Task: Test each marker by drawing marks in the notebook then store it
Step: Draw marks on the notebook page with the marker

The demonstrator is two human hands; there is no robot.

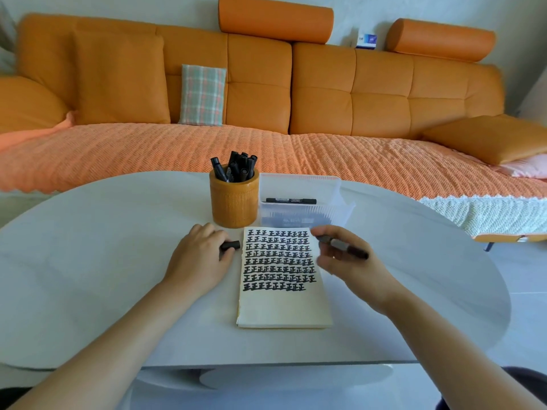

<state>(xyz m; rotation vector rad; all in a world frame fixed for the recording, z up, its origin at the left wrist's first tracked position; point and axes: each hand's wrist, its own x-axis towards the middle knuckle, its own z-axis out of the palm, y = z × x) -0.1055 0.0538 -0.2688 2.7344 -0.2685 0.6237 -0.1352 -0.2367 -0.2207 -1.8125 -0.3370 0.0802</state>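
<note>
On the table (88, 276) in front of you the notebook (284, 306) lies flat. Rows of black marks fill its upper part and the lower part is blank. Just beyond its far edge, towards the right, stands a clear box (302, 184) with one loose marker (291, 200) lying across it. Beyond its far left corner stands an orange cup (234, 202) full of upright markers (239, 167).

Your left hand (198, 261) rests on the table just left of the notebook's top left corner, fingers curled round a short black cap (230, 245). Your right hand (352, 267) is over the notebook's top right corner and pinches the marker (343, 247) in its fingertips, with the grey end pointing in over the page. You cannot tell whether that end touches the paper.

The marker is likely light, stiff and smooth, so it can twist in a loose pinch and will roll if you set it down. Hold it low on the barrel, near the grey end, as you would to write. The cap is small and probably a push fit, so grip it by its sides and keep the open end free. The notebook looks light and may slide under a stroke, so steady it at its left edge. The paper is soft, and a heavy stroke could bleed through.
</note>
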